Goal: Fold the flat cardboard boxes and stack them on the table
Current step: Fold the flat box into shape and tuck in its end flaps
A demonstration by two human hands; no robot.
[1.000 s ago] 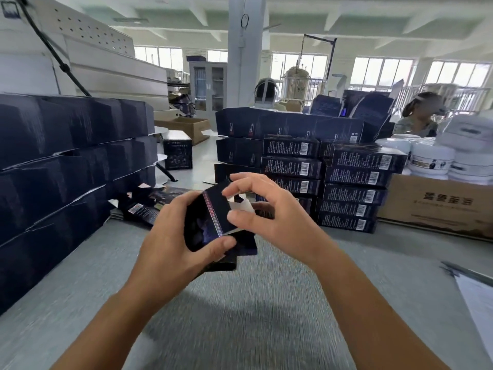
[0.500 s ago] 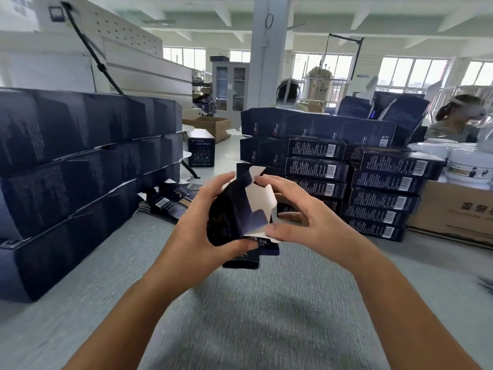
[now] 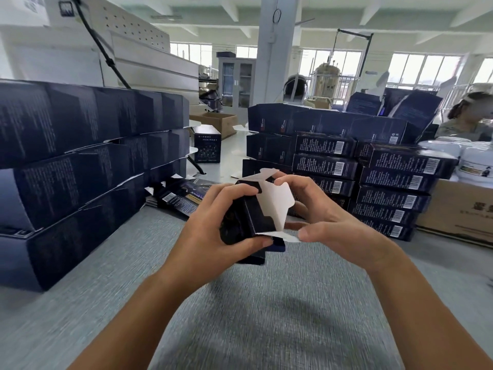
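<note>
Left hand [image 3: 213,225] grips the body of the half-formed dark box [image 3: 253,220] above the table [image 3: 266,316], presumably bracing it while the right hand [image 3: 328,222] curls fingers and thumb onto its white end flaps [image 3: 277,206] to tuck them. The open end shows a bare white interior with nothing inside. Finished boxes [image 3: 394,182] stand stacked just beyond, and flat blanks [image 3: 184,198] lie to their left.

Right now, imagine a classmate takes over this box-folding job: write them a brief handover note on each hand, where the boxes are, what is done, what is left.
Left hand grips the dark body of the half-folded box, over the table. Right hand holds its open white end flaps. Done: folded boxes fill the right stack and left stack. Left: tuck these flaps, stack this box, then fold the flat boxes lying behind.
</note>
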